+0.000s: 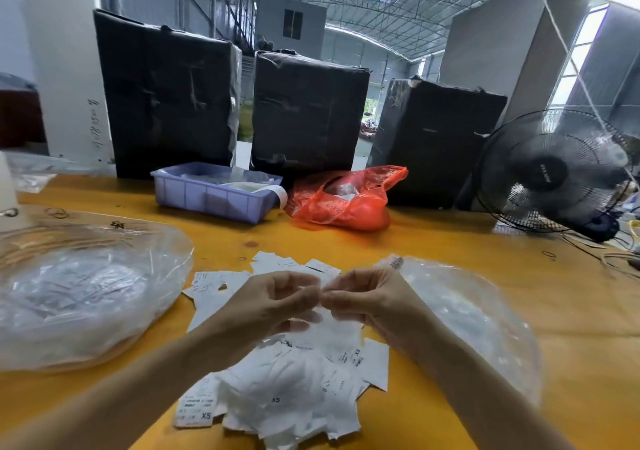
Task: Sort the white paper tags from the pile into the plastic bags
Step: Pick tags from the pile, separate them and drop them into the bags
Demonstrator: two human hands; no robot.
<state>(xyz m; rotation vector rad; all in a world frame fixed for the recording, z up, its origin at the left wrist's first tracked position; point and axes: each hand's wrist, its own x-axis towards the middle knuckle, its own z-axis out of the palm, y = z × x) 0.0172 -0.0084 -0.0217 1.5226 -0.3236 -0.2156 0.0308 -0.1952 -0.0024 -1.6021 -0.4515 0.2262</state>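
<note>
White paper tags [287, 383] lie in a loose pile on the yellow tabletop [433, 241] directly in front of you, spreading from under your wrists toward the near edge; several show "XS" printed on them. More tags fan out flat just beyond your hands. Your left hand [273, 305] and right hand [367, 302] meet above the pile, thumbs and fingers [304, 293] curled and pinched together almost tip to tip. Something thin and pale sits between them, but it is blurred, and you cannot tell from here whether it is a tag or the mouth of a small bag.

To your left a large clear plastic bag [83, 297] rests bulging on the tabletop, holding pale contents. To your right another clear plastic bag [464, 314] lies just beside your right forearm, its open end near your right hand.

Farther back stand a lilac plastic tray [214, 193] with a white strip hanging over its rim, and a red plastic bag [343, 196] just beside it. Behind them three dark wrapped cartons [304, 110] stand upright in a row, and a black fan [554, 172] sits at the far right.
</note>
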